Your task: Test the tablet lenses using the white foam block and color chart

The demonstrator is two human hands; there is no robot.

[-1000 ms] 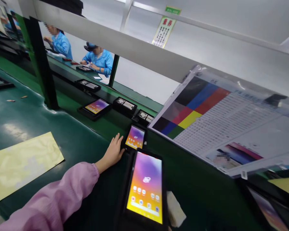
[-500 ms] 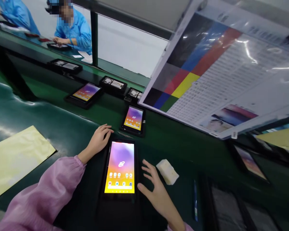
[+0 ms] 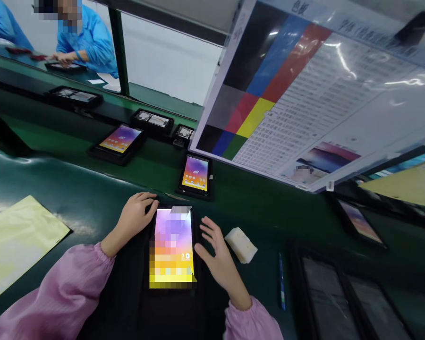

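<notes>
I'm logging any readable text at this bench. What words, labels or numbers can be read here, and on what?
Nothing can be read for certain.
Colour chart sheet: heading characters along the top edge and a dense table of print, too small and glare-struck to read.
Near phone between the left hand and right hand: screen blurred.
Far phone: icons only, too small.

light: bright, even overhead
glare: white streaks on the far-right laminated chart
edges: wide-angle bending — slight softness
</notes>
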